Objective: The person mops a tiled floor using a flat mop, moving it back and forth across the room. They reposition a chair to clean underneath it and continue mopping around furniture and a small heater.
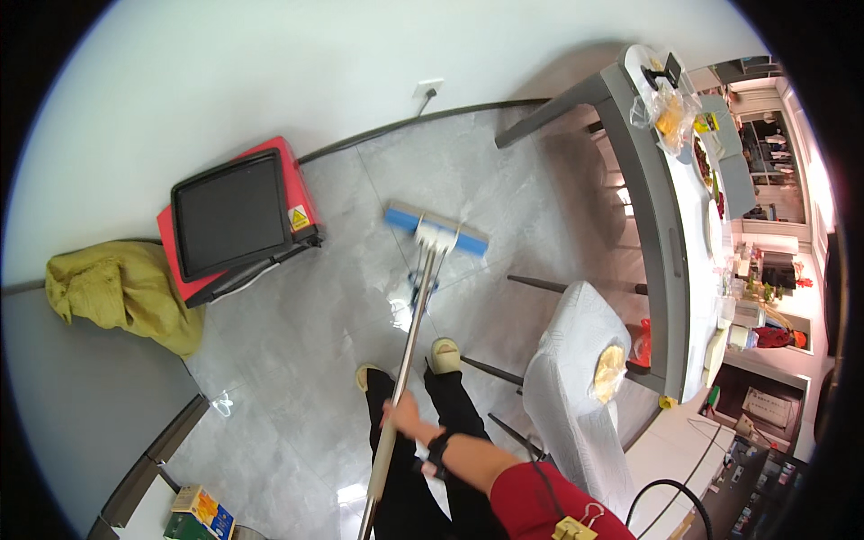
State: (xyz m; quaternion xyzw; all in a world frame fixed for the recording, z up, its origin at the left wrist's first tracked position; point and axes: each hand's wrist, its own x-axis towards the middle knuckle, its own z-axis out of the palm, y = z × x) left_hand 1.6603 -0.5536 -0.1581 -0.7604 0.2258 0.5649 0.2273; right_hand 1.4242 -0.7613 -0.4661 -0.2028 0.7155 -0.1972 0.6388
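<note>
My right hand (pixel 407 419) is wrapped round the metal handle of a sponge mop (pixel 419 310). A dark band circles that wrist, and the sleeve is red. From the hand the handle slants away from me to a white bracket and a wide blue sponge head (pixel 470 243), which lies on the grey tiled floor (pixel 351 306). The lower end of the handle runs out at the bottom edge. My left hand is not in view.
At the left stand a red machine with a black top (pixel 232 216) and an olive cloth sack (pixel 126 288). A covered chair (pixel 576 360) and a grey-legged table (pixel 643 171) occupy the right. A black cable (pixel 387 130) follows the wall base. Boxes (pixel 200 515) sit lower left.
</note>
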